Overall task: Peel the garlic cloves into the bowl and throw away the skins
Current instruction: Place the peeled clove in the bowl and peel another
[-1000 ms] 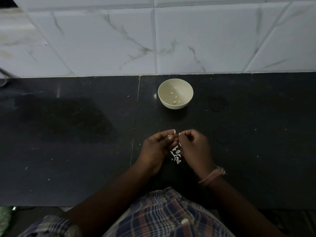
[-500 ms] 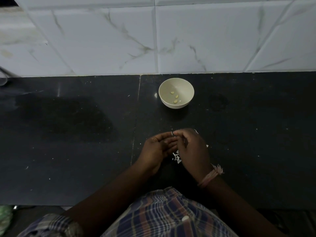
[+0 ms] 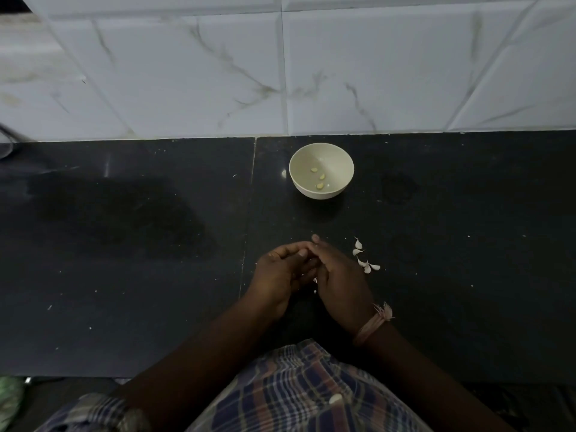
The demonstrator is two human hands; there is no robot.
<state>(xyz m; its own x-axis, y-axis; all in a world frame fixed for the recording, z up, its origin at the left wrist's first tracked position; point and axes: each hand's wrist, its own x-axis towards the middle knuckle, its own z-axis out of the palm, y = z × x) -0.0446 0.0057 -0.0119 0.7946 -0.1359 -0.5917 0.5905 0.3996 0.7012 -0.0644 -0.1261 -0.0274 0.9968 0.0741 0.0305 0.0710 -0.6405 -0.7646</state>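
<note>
A small cream bowl [image 3: 294,169] stands on the black counter and holds three peeled garlic cloves [image 3: 320,177]. Nearer to me, my left hand [image 3: 277,275] and my right hand [image 3: 341,280] meet just above the counter. The left hand's fingers are curled with the thumb on top. Over its fingertips lie the right hand's fingers, hiding whatever is between the two hands. A few white skin scraps [image 3: 315,281] show in the gap under the hands. Several unpeeled cloves [image 3: 364,258] lie on the counter just right of my right hand.
The black stone counter [image 3: 124,244] has a seam running toward me left of the bowl. A white marbled tile wall [image 3: 280,73] rises behind it. Something green [image 3: 11,397] sits below the front edge at far left.
Both hands have dropped lower and closed together, the right hand sliding over the left's fingertips and covering the skin pile. The unpeeled cloves to the right are now uncovered.
</note>
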